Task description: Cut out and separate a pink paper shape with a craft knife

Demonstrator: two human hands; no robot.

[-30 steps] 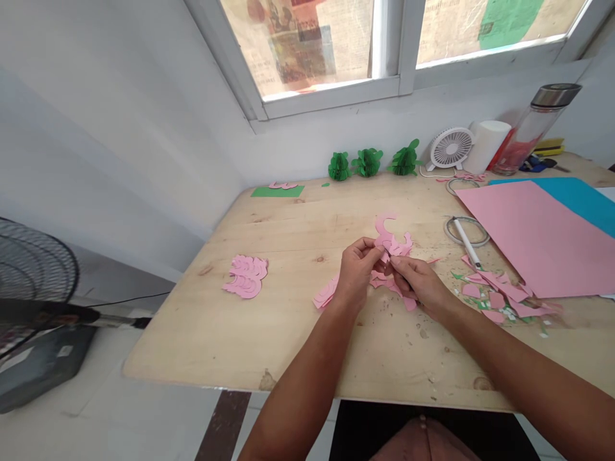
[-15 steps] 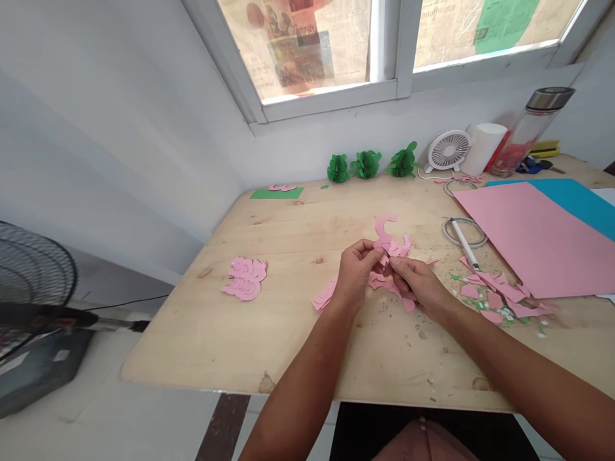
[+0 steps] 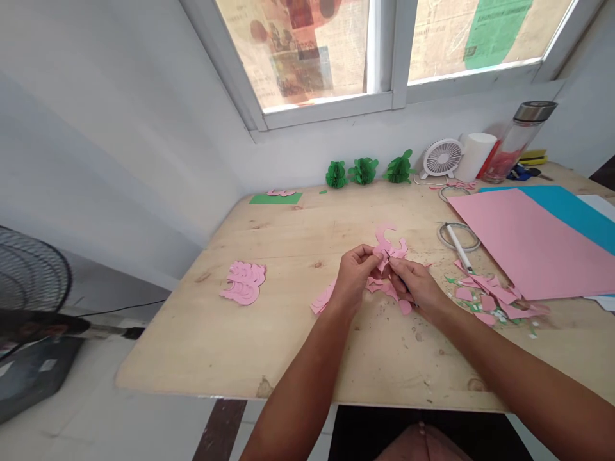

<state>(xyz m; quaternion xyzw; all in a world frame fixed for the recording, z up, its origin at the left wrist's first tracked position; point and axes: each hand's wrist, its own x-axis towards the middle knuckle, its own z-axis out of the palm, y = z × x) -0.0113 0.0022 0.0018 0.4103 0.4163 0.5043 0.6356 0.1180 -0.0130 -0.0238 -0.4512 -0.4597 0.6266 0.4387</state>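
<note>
My left hand point(image 3: 358, 272) pinches a curvy pink paper cutout point(image 3: 383, 243) above the middle of the table. My right hand point(image 3: 416, 282) is closed round a slim dark tool point(image 3: 404, 288), whose tip meets the paper close to my left fingertips; fingers hide most of it, so its kind is unclear. Under and beside the hands lie pink paper scraps point(image 3: 390, 291) and a strip of pink pieces point(image 3: 323, 298). Further left sits a stack of scalloped pink cutouts point(image 3: 243, 282).
Pink sheets point(image 3: 533, 243) overlap a blue sheet point(image 3: 576, 208) at right. Nearby are a white pen point(image 3: 459, 246) and mixed scraps point(image 3: 494, 298). Three green paper shapes point(image 3: 364, 171), a small fan point(image 3: 442, 158) and a glass bottle point(image 3: 516, 144) line the wall. A floor fan point(image 3: 33, 288) stands left.
The view has shifted slightly, so the things on the table sit a little lower and further left. Both hands keep the pink cutout and the dark tool together, with hardly any movement.
</note>
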